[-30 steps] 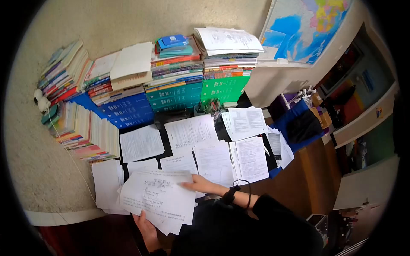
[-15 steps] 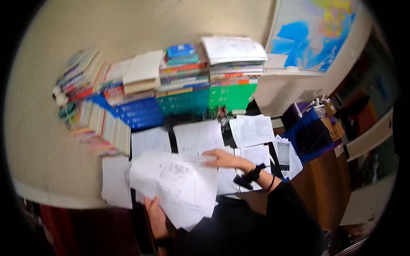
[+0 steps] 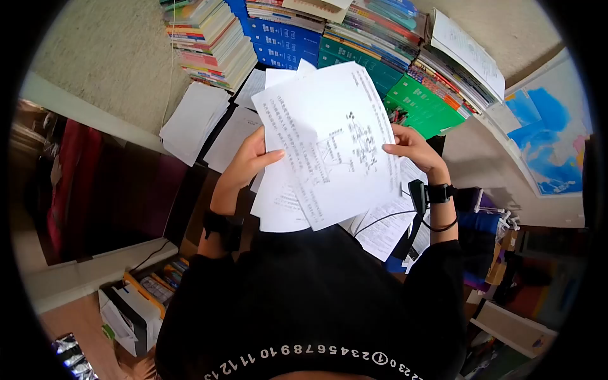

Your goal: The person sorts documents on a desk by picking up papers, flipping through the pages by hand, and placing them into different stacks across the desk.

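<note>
Several printed sheets (image 3: 329, 145) are held up in front of my chest, fanned unevenly, with text and a small diagram on the top one. My left hand (image 3: 249, 163) pinches their left edge, thumb on top. At the right edge, my right hand (image 3: 417, 151) grips the sheets with its thumb over the front. Beneath them, other papers lie on the dark desk: a white stack (image 3: 195, 120) at the left and printed pages (image 3: 385, 229) at the lower right.
Piled books (image 3: 212, 47) stand at the upper left. Blue (image 3: 285, 44) and green file boxes (image 3: 427, 104) carry more books along the wall. A map (image 3: 548, 142) hangs at the right. An open box of papers (image 3: 136, 310) is at the lower left.
The view has turned and shifted. The held sheets are now raised and spread between both hands, and my right hand has moved to their right edge.
</note>
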Action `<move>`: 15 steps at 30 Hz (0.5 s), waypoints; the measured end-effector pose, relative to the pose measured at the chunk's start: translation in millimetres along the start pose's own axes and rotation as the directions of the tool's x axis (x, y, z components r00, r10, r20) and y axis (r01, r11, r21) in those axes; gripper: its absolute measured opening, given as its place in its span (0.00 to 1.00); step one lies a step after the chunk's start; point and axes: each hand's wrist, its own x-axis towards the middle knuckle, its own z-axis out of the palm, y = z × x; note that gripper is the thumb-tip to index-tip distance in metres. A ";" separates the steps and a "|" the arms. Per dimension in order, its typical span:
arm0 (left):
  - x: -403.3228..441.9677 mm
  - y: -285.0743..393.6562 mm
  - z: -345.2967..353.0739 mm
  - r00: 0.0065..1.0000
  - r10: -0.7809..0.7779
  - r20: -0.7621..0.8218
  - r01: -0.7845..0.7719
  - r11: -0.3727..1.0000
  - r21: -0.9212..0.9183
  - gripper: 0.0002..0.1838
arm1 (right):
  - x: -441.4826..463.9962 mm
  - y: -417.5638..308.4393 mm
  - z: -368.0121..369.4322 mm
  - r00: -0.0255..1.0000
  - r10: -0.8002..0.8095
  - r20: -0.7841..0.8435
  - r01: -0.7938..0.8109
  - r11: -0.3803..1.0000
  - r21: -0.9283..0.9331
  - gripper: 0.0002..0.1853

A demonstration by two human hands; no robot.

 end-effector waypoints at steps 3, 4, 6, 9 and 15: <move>-0.7 -2.2 9.1 0.998 0.000 -0.061 0.001 1.000 0.013 0.26 | 16.1 22.2 -25.0 0.999 -0.046 0.019 0.049 0.980 -0.192 0.12; 1.6 -2.0 9.8 0.996 0.008 -0.089 -0.007 1.000 0.019 0.26 | 17.7 15.3 -38.8 0.988 -0.055 -0.144 0.013 0.961 -0.275 0.10; 0.8 -1.8 11.7 0.987 0.027 -0.157 -0.034 0.998 -0.044 0.26 | 21.3 -7.2 -71.3 0.884 -0.224 -0.410 0.114 0.955 -0.275 0.06; -1.7 -2.6 4.4 0.972 0.069 -0.226 -0.092 0.991 -0.093 0.26 | 36.8 -21.4 -160.6 0.593 -0.401 -0.698 0.498 0.864 -0.073 0.06; -14.7 -16.4 -18.4 0.946 0.056 -0.320 -0.133 0.965 -0.225 0.27 | 39.6 5.0 -325.7 0.339 -0.848 -0.407 -0.356 0.284 -0.890 0.14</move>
